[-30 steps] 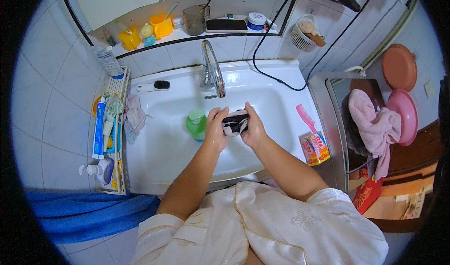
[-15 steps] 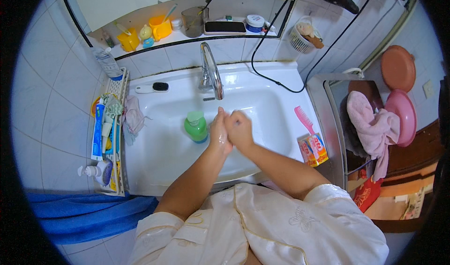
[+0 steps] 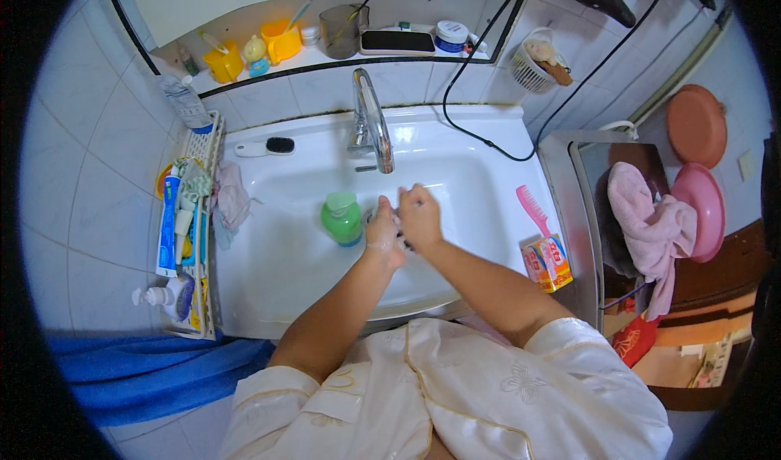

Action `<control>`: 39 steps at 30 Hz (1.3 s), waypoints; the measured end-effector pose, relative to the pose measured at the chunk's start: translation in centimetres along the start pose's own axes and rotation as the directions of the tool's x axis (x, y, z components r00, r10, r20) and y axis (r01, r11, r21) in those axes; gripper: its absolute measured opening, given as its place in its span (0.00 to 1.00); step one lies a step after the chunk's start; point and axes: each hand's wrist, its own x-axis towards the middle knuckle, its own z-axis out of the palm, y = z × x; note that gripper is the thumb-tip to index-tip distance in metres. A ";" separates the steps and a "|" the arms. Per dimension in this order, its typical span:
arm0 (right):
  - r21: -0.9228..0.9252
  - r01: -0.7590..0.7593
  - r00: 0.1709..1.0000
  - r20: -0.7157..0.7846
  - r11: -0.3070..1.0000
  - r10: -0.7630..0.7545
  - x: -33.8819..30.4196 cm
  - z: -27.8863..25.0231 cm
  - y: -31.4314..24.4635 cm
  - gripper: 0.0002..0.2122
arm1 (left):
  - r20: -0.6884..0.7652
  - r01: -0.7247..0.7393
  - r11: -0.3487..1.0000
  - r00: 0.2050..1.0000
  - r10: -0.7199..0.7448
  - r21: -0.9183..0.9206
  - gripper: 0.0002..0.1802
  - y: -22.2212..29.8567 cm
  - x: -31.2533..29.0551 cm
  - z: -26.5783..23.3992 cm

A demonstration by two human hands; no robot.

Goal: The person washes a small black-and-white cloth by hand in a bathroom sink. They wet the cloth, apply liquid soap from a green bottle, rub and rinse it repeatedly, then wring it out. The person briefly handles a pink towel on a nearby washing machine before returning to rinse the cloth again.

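Observation:
My left hand [image 3: 382,234] is over the basin with the palm turned toward my right hand; its skin is wet and whitish with suds. Its thumb and some of the fingers show extended, while the rest are partly hidden. My right hand [image 3: 420,218] has its fingers curled into a fist close against the left palm, and I see nothing held in it. Just left of the hands a green pump bottle [image 3: 342,220] stands in the white sink [image 3: 285,273]. The chrome faucet [image 3: 373,126] rises above them, with no water visibly running from it.
A hairbrush [image 3: 265,147] lies on the sink's back left rim. A pink comb [image 3: 533,209] and orange-and-red packets [image 3: 548,263] lie on the right rim. A white rack [image 3: 208,216] of toiletries lines the left. Above is a shelf with yellow cups [image 3: 281,43] and a phone [image 3: 397,43].
The right fist has shifted slightly up and right, and the left hand has dropped a little, so the gap between them is wider. The whole view has moved slightly.

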 end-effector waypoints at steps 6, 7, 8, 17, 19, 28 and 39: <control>0.525 -0.838 0.512 0.662 0.147 0.548 0.6 -0.7 1.1 0.13 | 0.162 -0.253 0.967 0.956 0.243 0.041 0.14 1.2 4.5 -1.9; 0.516 -0.851 0.493 0.715 0.102 0.497 0.4 -0.8 0.9 0.15 | 0.160 -0.353 0.933 0.927 0.339 0.070 0.13 2.4 3.7 -0.8; 0.503 -0.863 0.473 0.762 0.056 0.442 0.3 -1.0 0.6 0.17 | 0.118 -0.319 0.945 0.944 0.310 0.075 0.19 3.1 2.3 0.0; 0.539 -0.835 0.525 0.723 0.108 0.449 2.1 0.5 1.1 0.18 | 0.433 -0.731 0.415 0.666 0.608 0.542 0.16 6.7 9.4 -0.3; 0.532 -0.838 0.517 0.699 0.124 0.494 2.1 0.4 0.8 0.17 | 0.541 -0.767 -0.017 0.437 0.719 0.642 0.13 6.4 9.6 -0.5; 0.563 -0.724 0.690 0.582 0.399 0.430 2.6 1.1 2.3 0.12 | 0.011 -0.638 0.676 0.730 0.683 0.369 0.16 2.0 6.8 0.5; 0.046 0.009 0.999 -0.037 0.999 -0.007 1.5 5.0 3.7 0.13 | 0.148 -0.255 0.911 0.938 0.315 -0.324 0.12 0.8 7.0 -1.2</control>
